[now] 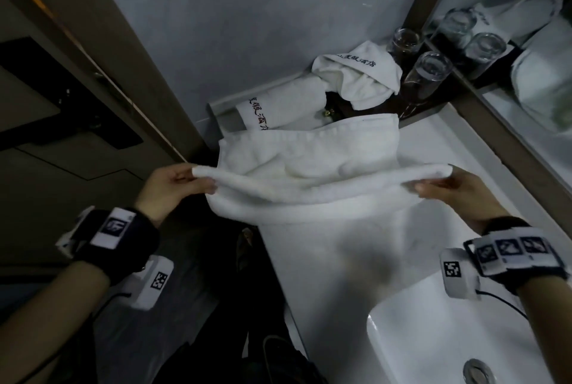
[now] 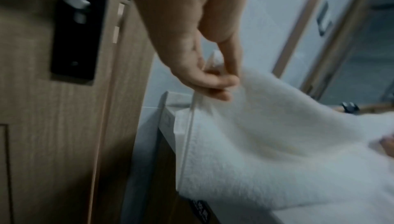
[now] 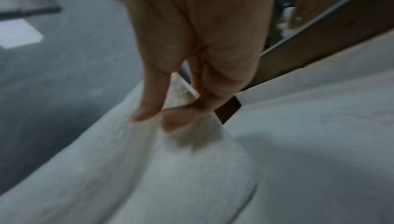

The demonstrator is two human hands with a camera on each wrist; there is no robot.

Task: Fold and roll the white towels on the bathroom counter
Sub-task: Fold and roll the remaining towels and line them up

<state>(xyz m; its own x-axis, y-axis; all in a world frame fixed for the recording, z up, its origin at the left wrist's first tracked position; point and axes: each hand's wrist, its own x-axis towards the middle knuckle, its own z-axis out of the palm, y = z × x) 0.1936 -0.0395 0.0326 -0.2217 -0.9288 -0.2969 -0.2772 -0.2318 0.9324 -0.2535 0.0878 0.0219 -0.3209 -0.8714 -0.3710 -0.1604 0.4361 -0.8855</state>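
Note:
A white towel (image 1: 309, 167) is stretched between my two hands above the white counter (image 1: 325, 260). My left hand (image 1: 192, 181) pinches its left corner, seen close in the left wrist view as the hand (image 2: 221, 79) on the towel (image 2: 277, 143). My right hand (image 1: 433, 185) pinches the right corner; the right wrist view shows that hand (image 3: 162, 118) with the towel (image 3: 170, 177) hanging below it. The towel's far edge lies on the counter and its middle sags. Behind it lie a rolled towel with dark lettering (image 1: 278, 105) and a loosely bunched one (image 1: 359, 80).
Two drinking glasses (image 1: 427, 74) stand on a dark tray in the back corner, next to the mirror (image 1: 526, 58). A white sink basin (image 1: 433, 337) is at the lower right. A wooden door frame (image 1: 108, 58) stands to the left, grey wall behind.

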